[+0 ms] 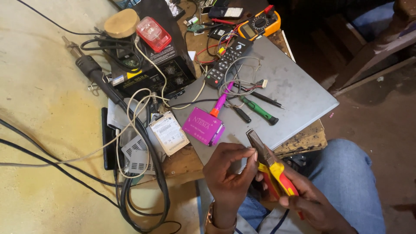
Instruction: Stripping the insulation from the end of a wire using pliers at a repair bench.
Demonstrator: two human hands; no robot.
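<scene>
My right hand (310, 197) grips pliers (271, 162) with red and yellow handles, jaws pointing up and to the left. My left hand (229, 171) is raised beside the jaws, its thumb and forefinger pinched on something very small right at the jaw tips; what it is I cannot make out. Both hands hover over my lap, just in front of a grey closed laptop (294, 91) that lies on a worn wooden table (310, 138).
On the laptop lie a purple box (203, 125), a green screwdriver (259, 110), a black one (240, 113), loose wires and a black remote (227, 60). A hard drive (170, 133), black soldering station (151, 65), hot-air handle (93, 69), yellow multimeter (260, 24) and tangled cables (138, 173) crowd the left.
</scene>
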